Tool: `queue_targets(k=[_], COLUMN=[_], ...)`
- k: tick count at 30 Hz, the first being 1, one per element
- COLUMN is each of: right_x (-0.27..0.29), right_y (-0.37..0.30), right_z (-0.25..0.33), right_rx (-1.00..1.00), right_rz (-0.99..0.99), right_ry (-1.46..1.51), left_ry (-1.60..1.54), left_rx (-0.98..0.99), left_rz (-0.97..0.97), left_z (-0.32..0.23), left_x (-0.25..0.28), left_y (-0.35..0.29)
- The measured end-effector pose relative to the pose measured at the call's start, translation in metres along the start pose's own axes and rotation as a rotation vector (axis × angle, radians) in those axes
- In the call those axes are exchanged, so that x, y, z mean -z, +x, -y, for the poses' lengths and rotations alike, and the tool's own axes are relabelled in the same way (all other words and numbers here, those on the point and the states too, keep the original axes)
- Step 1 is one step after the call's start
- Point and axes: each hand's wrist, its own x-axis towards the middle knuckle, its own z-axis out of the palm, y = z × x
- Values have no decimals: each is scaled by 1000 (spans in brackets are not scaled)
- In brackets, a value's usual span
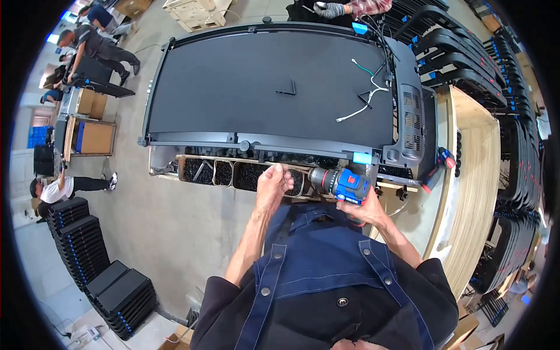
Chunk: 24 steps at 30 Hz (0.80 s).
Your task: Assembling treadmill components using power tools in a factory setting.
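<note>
A blue and black cordless drill point(352, 182) is in my right hand point(368, 209), its chuck pointing left. My left hand point(274, 184) is closed in a pinch just left of the drill's chuck; whatever the fingertips hold, if anything, is too small to make out. Both hands are at the near side of a treadmill point(233, 87), which lies with its black belt facing up. Two black L-shaped hex keys point(290, 88) rest on the belt. Near its right end lies a white and green cable point(373, 87). Below the near rail, wooden bins point(234, 175) hold many small black parts.
A second power tool, red and black point(441, 166), stands on the right beside a long wooden crate point(466, 192). Black frames point(461, 64) are stacked along the right. Dark panels point(119, 294) are piled at lower left. Across the treadmill is a co-worker's gloved hand point(329, 9).
</note>
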Motion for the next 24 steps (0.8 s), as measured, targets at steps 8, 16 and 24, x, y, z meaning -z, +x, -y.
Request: queue_targets(k=[8,16,24], right_x=[-8,-14,-4], right_y=[-15,-15,-12], right_z=[-16,-12,-25], right_rx=[-37,-48,8], right_rz=[32,-54,-65], right_ry=[29,-70,-46], left_ry=[-44,-259,73], left_rx=[-18,76,16], left_rz=[-84,-148,-146], left_z=[17,14,-3], left_x=[-33,-47,-77], left_y=[-9,-5,4])
